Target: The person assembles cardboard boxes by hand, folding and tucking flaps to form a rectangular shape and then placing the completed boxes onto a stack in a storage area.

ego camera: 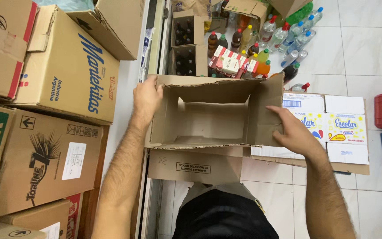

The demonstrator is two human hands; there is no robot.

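we hold the empty cardboard box [208,115] open at waist height, left hand [146,98] gripping its left flap, right hand [293,132] clasping the right wall, mid-unfolding we judge; flattening next would need both walls pressed inward.

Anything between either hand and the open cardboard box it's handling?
Nothing visible. The left hand already grips the left end wall of the empty open brown cardboard box, and the right hand presses its right flap, fingers on the cardboard. No object lies between either hand and the box.
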